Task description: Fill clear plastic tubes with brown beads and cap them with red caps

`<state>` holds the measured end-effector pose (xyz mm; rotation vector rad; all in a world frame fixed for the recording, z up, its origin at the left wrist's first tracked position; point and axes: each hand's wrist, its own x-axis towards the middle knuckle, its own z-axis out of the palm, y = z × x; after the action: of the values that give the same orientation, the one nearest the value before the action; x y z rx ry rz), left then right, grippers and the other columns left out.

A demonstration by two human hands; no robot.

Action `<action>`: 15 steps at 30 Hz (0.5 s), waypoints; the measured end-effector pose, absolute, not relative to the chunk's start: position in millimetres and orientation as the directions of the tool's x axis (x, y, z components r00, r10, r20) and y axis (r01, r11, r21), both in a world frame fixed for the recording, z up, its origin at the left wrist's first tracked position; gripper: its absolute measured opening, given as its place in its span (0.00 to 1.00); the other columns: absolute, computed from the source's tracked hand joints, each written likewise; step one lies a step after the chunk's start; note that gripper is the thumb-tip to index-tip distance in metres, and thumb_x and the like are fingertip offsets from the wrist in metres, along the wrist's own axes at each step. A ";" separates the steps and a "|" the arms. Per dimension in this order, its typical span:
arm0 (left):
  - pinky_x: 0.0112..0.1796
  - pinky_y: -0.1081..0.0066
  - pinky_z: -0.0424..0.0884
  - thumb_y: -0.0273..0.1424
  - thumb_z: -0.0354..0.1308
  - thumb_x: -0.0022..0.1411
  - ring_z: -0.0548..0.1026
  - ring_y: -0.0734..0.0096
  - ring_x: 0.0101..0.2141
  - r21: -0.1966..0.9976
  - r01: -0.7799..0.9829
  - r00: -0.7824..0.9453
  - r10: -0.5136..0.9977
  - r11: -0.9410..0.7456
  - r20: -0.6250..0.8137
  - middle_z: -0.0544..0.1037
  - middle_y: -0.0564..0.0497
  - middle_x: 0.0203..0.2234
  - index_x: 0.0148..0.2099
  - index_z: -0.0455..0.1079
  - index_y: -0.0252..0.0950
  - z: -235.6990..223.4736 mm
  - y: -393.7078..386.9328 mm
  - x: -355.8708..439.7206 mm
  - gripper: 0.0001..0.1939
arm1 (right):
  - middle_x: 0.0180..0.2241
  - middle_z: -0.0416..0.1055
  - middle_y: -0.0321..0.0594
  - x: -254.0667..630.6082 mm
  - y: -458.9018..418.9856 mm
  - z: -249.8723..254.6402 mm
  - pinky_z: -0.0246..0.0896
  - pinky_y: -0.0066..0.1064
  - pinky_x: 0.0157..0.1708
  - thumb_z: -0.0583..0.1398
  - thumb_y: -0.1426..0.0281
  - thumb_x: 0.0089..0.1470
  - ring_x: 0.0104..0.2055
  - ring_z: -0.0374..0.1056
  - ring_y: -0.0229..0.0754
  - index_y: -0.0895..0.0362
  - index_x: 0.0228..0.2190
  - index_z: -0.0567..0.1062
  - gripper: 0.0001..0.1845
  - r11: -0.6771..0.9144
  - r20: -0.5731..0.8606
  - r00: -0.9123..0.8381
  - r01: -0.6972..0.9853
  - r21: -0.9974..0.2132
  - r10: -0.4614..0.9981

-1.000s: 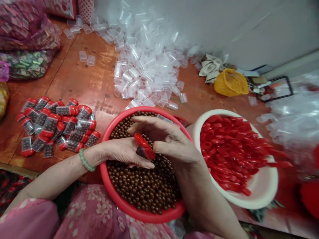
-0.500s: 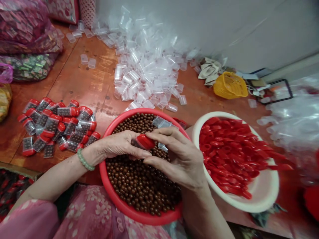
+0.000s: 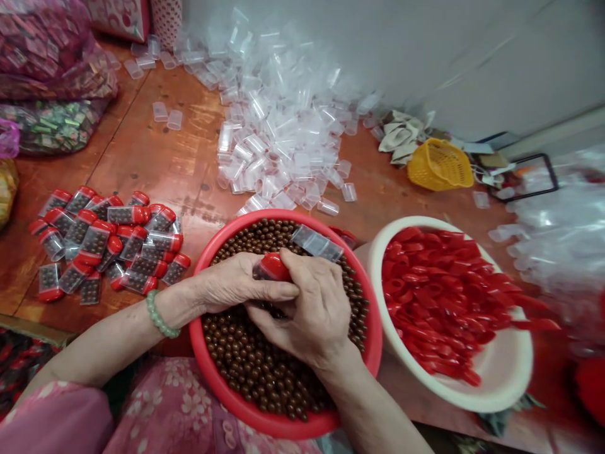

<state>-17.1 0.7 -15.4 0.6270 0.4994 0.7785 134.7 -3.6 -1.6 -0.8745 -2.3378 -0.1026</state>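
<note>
Over a red plastic basin (image 3: 204, 296) full of small brown balls (image 3: 246, 359), my left hand (image 3: 236, 284) and my right hand (image 3: 312, 309) meet. Both close around a small tube with a red cap (image 3: 271, 268); my right fingers press on the cap, and my left fingers lie under the tube. Its lower part is hidden by my hands. A clear tube (image 3: 316, 243) lies on the balls near the far rim. A green bead bracelet (image 3: 161, 314) circles my left wrist.
To the left lies a heap of filled red-capped tubes (image 3: 108, 243). A white basin of red caps (image 3: 505, 378) stands to the right. Loose clear tubes (image 3: 278, 126) cover the orange table (image 3: 142, 151), with bulging bags (image 3: 47, 63) and a yellow basket (image 3: 439, 165) beyond.
My right hand has moved down and closed over the red cap, which now sits on the tube. The clear tube on the balls has come into full view beyond my hands.
</note>
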 end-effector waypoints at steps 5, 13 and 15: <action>0.41 0.74 0.68 0.45 0.72 0.44 0.72 0.76 0.32 0.657 -0.534 0.613 0.779 0.533 -0.133 0.77 0.53 0.29 0.35 0.75 0.31 -16.5 1.0 -16.4 0.24 | 0.40 0.77 0.47 139.4 5.3 -4.1 0.64 0.49 0.46 0.65 0.63 0.49 0.38 0.74 0.52 0.55 0.60 0.59 0.39 0.819 0.642 -0.579 0.556 -0.139 0.502; 0.25 0.75 0.68 0.51 0.51 0.63 0.70 0.77 0.20 0.539 -0.551 0.517 0.768 0.637 -0.378 0.72 0.52 0.18 0.28 0.70 0.32 -18.5 2.7 -10.7 0.27 | 0.41 0.75 0.53 137.6 8.1 -3.5 0.64 0.46 0.44 0.64 0.62 0.51 0.41 0.72 0.52 0.63 0.59 0.58 0.39 0.794 0.493 -0.665 0.601 -0.093 0.561; 0.23 0.74 0.66 0.49 0.49 0.65 0.69 0.76 0.18 0.505 -0.542 0.493 0.741 0.672 -0.456 0.71 0.52 0.17 0.27 0.68 0.32 -14.7 2.6 -9.0 0.26 | 0.43 0.74 0.56 137.2 7.1 -5.9 0.63 0.47 0.45 0.63 0.59 0.51 0.44 0.71 0.55 0.65 0.59 0.57 0.41 0.791 0.457 -0.678 0.604 -0.101 0.576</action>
<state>-9.0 2.6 -14.7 0.3138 0.7030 0.7931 137.2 7.1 -5.9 -0.8817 -2.5059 -0.0793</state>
